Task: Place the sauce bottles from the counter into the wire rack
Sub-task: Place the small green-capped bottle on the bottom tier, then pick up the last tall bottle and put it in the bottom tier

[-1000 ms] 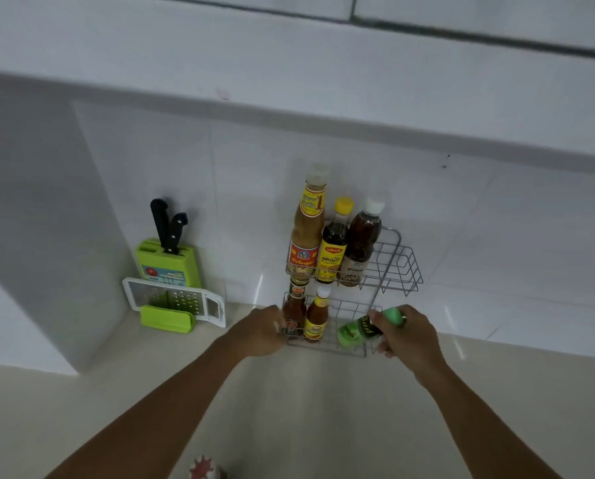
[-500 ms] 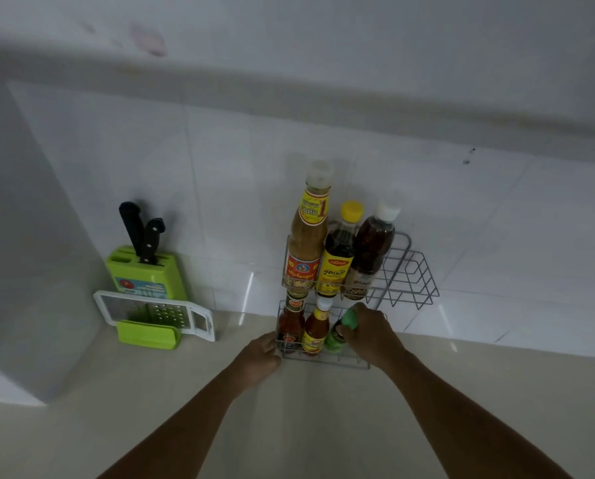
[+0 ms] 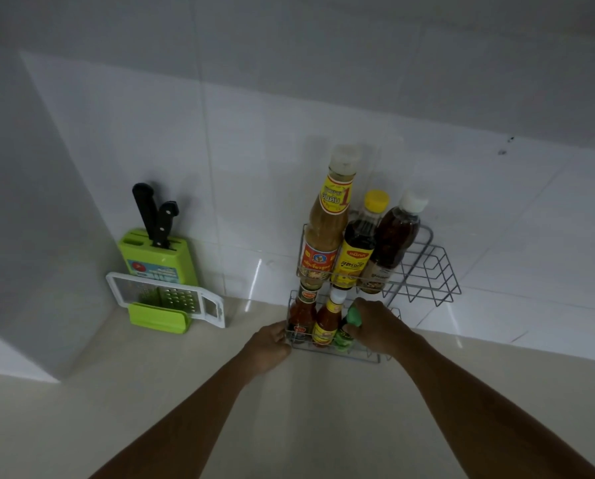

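A two-tier wire rack [image 3: 427, 271] stands on the counter against the tiled wall. Its top tier holds three tall bottles: a pale sauce bottle [image 3: 327, 229], a yellow-capped dark bottle [image 3: 358, 243] and a white-capped brown bottle [image 3: 392, 236]. In the bottom tier stand two small red sauce bottles [image 3: 301, 314], [image 3: 327, 323] and, right of them, a small green-capped bottle [image 3: 346, 331]. My right hand [image 3: 379, 326] is wrapped around the green bottle inside the lower tier. My left hand [image 3: 268, 344] grips the rack's lower left front corner.
A green knife block [image 3: 158, 250] with two black-handled knives stands at the left against the wall. A white grater [image 3: 165, 299] in a green holder leans in front of it. The right part of the rack's top tier holds nothing. Beige counter [image 3: 82, 409] spreads around.
My right hand carried the green bottle from in front of the rack, where it lay tilted, into the lower tier and stood it upright beside the red bottles. My left hand stayed on the rack.
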`<state>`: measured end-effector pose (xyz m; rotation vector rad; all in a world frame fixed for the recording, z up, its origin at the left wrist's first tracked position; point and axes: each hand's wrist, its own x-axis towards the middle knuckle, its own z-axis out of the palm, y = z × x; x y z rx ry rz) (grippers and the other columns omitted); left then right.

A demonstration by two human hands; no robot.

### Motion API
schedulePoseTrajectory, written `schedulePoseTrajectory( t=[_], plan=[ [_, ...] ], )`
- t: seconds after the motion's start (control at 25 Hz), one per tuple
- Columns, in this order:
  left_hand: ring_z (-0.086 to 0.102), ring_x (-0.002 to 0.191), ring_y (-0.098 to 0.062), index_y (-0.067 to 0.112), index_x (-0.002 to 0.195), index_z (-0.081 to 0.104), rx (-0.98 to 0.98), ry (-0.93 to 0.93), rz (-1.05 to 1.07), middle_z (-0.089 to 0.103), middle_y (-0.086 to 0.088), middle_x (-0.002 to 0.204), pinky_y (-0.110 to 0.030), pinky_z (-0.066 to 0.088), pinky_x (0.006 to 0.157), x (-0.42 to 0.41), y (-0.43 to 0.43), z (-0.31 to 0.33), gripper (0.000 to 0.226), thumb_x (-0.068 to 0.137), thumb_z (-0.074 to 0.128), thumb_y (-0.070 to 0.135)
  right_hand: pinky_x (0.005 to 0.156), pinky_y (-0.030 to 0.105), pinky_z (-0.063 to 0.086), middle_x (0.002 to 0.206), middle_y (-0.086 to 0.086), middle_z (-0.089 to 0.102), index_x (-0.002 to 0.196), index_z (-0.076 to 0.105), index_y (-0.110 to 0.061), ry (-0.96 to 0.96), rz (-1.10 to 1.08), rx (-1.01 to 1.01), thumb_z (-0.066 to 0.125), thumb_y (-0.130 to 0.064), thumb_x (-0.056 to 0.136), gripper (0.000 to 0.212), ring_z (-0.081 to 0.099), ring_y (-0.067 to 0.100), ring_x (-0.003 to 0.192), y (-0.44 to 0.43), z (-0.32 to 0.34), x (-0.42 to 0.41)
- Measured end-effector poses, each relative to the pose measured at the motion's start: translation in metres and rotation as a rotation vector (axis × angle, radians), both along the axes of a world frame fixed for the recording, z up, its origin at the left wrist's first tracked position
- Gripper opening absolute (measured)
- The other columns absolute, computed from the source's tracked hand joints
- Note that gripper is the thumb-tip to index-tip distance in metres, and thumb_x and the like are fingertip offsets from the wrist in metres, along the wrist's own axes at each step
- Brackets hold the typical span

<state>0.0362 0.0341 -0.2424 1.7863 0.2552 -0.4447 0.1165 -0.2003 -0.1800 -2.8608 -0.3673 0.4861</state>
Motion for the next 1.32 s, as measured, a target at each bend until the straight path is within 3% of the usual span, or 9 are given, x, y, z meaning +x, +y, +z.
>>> schedulePoseTrajectory(
  t=[0.16,0.36,0.48,0.64,0.8,0.96,1.08,1.2,1.32],
  plan=[
    [0.042,0.142,-0.019,0.017,0.149,0.040,-0.001,0.006,-0.009,0.050,-0.006,0.149,-0.031,0.038,0.113,-0.002,0.000,-0.002,0.069,0.085,0.049,-0.008,0.074,0.035,0.054,0.122,0.015,0.062,0.132,0.047,-0.018,0.038,-0.061,0.067,0.072,-0.041,0.087,0.056,0.064,0.028,0.099,-0.003,-0.001,-0.003],
    [0.052,0.132,-0.020,0.020,0.143,0.048,0.068,-0.025,-0.007,0.053,-0.007,0.146,-0.027,0.044,0.104,-0.018,0.024,0.006,0.055,0.092,0.050,-0.001,0.078,0.036,0.053,0.129,0.017,0.059,0.150,0.023,-0.020,-0.047,-0.210,0.134,0.083,-0.032,0.077,0.095,0.065,0.030,0.102,-0.012,0.017,-0.032],
    [0.062,0.112,-0.022,0.026,0.124,0.057,0.113,-0.080,-0.046,0.063,-0.016,0.129,-0.019,0.052,0.088,-0.060,0.057,0.007,0.048,0.092,0.046,-0.008,0.087,0.041,0.054,0.127,0.012,0.055,0.146,0.032,-0.021,-0.128,-0.147,0.190,0.072,-0.027,0.085,0.073,0.061,0.031,0.110,-0.009,0.025,-0.079],
    [0.063,0.103,-0.018,0.031,0.120,0.057,0.302,-0.069,-0.218,0.062,-0.015,0.124,-0.021,0.052,0.082,-0.154,0.112,-0.014,0.065,0.072,0.046,-0.012,0.074,0.035,0.055,0.096,-0.005,0.063,0.120,0.057,-0.039,0.178,0.157,0.337,0.069,-0.028,0.085,0.039,0.063,0.014,0.082,0.018,0.040,-0.165],
    [0.052,0.124,-0.011,0.028,0.136,0.052,0.416,0.057,-0.308,0.054,0.010,0.136,-0.016,0.046,0.093,-0.241,0.111,-0.031,0.083,0.063,0.072,-0.005,0.069,0.032,0.056,0.105,-0.009,0.064,0.125,0.053,-0.047,0.363,0.428,0.402,0.078,-0.038,0.077,0.055,0.067,0.015,0.080,0.067,0.051,-0.244],
    [0.061,0.109,-0.001,0.043,0.119,0.057,0.224,0.039,-0.148,0.063,0.017,0.123,-0.020,0.050,0.090,-0.273,0.065,-0.025,0.071,0.062,0.085,0.011,0.086,0.038,0.056,0.120,-0.007,0.065,0.126,0.051,-0.039,0.178,0.492,0.357,0.072,-0.052,0.081,0.051,0.062,0.016,0.104,0.106,0.044,-0.282],
    [0.065,0.097,0.012,0.043,0.110,0.063,0.155,-0.079,0.020,0.073,0.023,0.107,-0.020,0.052,0.087,-0.282,0.038,-0.023,0.051,0.069,0.085,0.022,0.080,0.037,0.055,0.112,0.003,0.064,0.115,0.056,-0.031,0.106,0.434,0.341,0.061,-0.050,0.090,0.032,0.060,0.020,0.101,0.106,0.040,-0.288],
    [0.068,0.097,0.002,0.041,0.110,0.064,0.103,-0.176,0.112,0.072,0.025,0.104,-0.027,0.054,0.087,-0.280,0.019,-0.005,0.045,0.069,0.082,0.038,0.074,0.041,0.061,0.099,0.002,0.069,0.107,0.060,-0.032,0.110,0.307,0.448,0.062,-0.054,0.084,0.032,0.069,0.015,0.084,0.088,0.053,-0.283],
    [0.064,0.065,-0.006,0.024,0.101,0.068,0.018,-0.267,0.078,0.071,0.010,0.076,-0.032,0.052,0.063,-0.264,0.011,0.036,0.035,0.071,0.080,0.011,0.060,0.040,0.060,0.078,0.000,0.069,0.091,0.059,-0.026,-0.025,0.315,0.489,0.061,-0.055,0.084,0.030,0.068,0.016,0.066,0.065,0.094,-0.267]
  ],
)
